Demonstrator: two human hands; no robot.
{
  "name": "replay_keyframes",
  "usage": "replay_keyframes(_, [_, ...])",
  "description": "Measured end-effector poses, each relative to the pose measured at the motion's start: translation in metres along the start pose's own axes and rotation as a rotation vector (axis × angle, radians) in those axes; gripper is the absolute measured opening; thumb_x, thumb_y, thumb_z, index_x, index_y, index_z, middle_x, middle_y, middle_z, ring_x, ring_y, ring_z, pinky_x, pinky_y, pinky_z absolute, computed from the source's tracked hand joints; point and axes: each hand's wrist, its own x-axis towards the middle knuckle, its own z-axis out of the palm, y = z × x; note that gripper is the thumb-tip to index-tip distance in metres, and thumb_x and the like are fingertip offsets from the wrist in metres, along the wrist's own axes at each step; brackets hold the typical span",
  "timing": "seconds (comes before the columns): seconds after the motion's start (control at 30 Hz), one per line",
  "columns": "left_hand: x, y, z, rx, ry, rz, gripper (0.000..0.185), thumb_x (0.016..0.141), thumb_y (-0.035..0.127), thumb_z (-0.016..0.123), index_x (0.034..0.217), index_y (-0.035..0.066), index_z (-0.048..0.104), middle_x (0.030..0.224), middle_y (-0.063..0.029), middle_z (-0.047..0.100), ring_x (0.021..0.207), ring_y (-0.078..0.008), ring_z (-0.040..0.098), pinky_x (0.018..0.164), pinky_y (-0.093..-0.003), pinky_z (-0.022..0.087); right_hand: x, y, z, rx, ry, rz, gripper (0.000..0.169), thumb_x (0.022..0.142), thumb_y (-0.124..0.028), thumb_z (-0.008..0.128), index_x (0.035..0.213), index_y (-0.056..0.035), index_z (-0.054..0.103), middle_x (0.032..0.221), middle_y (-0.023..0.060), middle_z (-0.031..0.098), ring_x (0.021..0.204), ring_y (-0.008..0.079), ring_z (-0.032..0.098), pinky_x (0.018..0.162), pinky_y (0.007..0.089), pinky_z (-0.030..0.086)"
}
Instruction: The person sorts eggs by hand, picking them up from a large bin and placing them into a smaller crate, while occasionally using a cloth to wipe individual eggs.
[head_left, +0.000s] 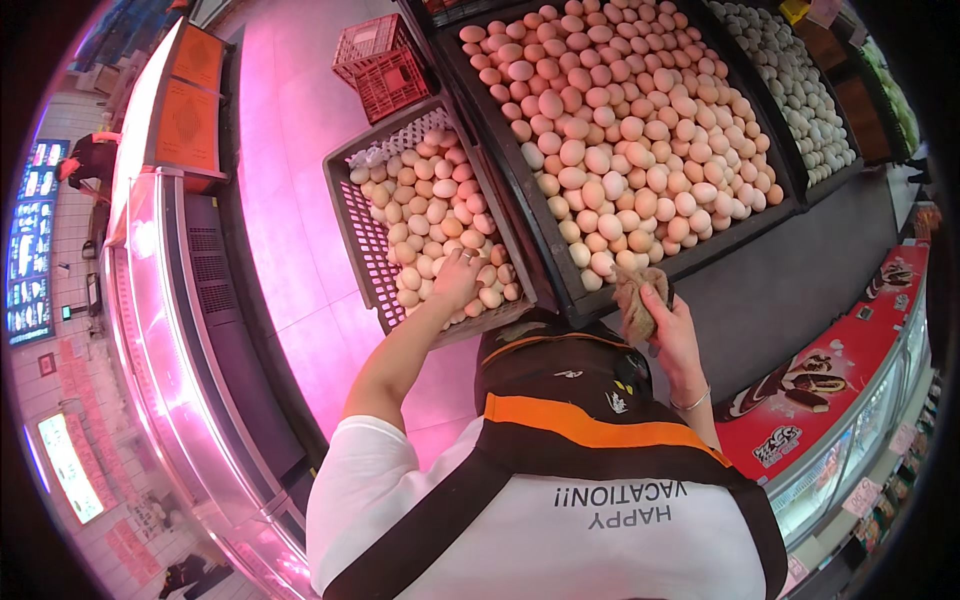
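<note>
My left hand reaches down into a plastic crate of loose brown eggs. Its fingertips rest among the eggs near the crate's close end; whether they grip one is hidden. A pale egg tray leans inside the crate's far end. My right hand holds a crumpled brown cloth at the near edge of a black display bin. That bin is heaped with pinkish-brown eggs, and the cloth is right beside its lowest ones.
Red plastic crates stand on the floor beyond the egg crate. Pale eggs fill another bin at right. A red freezer stands at lower right, and a long glass display counter runs along the left. A person is behind it.
</note>
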Motion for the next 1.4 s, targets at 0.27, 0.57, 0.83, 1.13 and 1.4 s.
replay_keyframes(0.27, [0.021, 0.025, -0.012, 0.257, -0.280, -0.069, 0.055, 0.080, 0.034, 0.068, 0.129, 0.014, 0.055, 0.128, -0.0133, 0.052, 0.118, -0.0308, 0.048, 0.094, -0.0411, 0.041, -0.028, 0.029, 0.025, 0.004, 0.081, 0.022, 0.034, 0.098, -0.026, 0.062, 0.119, 0.0005, 0.060, 0.099, 0.0055, 0.066, 0.081, 0.0125, 0.064, 0.065, 0.0287, 0.055])
replay_keyframes(0.57, [0.030, 0.037, 0.023, 0.342, -0.185, -0.220, 0.044, 0.085, 0.022, 0.060, 0.127, 0.012, 0.055, 0.132, -0.0106, 0.049, 0.112, -0.0308, 0.050, 0.092, -0.0402, 0.041, -0.035, 0.041, 0.035, 0.013, 0.042, 0.040, 0.032, 0.099, -0.025, 0.061, 0.119, -0.0008, 0.060, 0.100, 0.0047, 0.065, 0.080, 0.0123, 0.064, 0.064, 0.0295, 0.056])
replay_keyframes(0.83, [0.025, 0.040, 0.045, 0.322, -0.013, -0.302, 0.030, 0.092, 0.019, 0.051, 0.119, 0.011, 0.061, 0.126, -0.0129, 0.052, 0.116, -0.0293, 0.047, 0.097, -0.0395, 0.040, -0.035, 0.032, 0.043, 0.002, 0.024, 0.060, 0.032, 0.099, -0.024, 0.061, 0.119, 0.0004, 0.060, 0.100, 0.0043, 0.066, 0.082, 0.0119, 0.064, 0.065, 0.0289, 0.056])
replay_keyframes(1.13, [0.023, 0.027, 0.066, 0.207, 0.052, -0.260, 0.029, 0.091, 0.018, 0.052, 0.114, 0.008, 0.066, 0.135, -0.0180, 0.046, 0.122, -0.0341, 0.043, 0.098, -0.0412, 0.041, -0.025, 0.031, 0.035, 0.020, -0.028, -0.005, 0.034, 0.098, -0.025, 0.062, 0.120, 0.0005, 0.060, 0.103, 0.0044, 0.066, 0.086, 0.0112, 0.064, 0.070, 0.0270, 0.055])
replay_keyframes(1.4, [0.034, 0.025, 0.042, 0.255, -0.259, -0.275, 0.029, 0.093, 0.019, 0.051, 0.112, 0.007, 0.068, 0.140, -0.0140, 0.043, 0.121, -0.0332, 0.044, 0.100, -0.0396, 0.041, -0.022, 0.022, 0.037, 0.005, -0.093, 0.019, 0.032, 0.098, -0.026, 0.063, 0.117, 0.0000, 0.062, 0.099, 0.0030, 0.065, 0.082, 0.0097, 0.062, 0.071, 0.0256, 0.052])
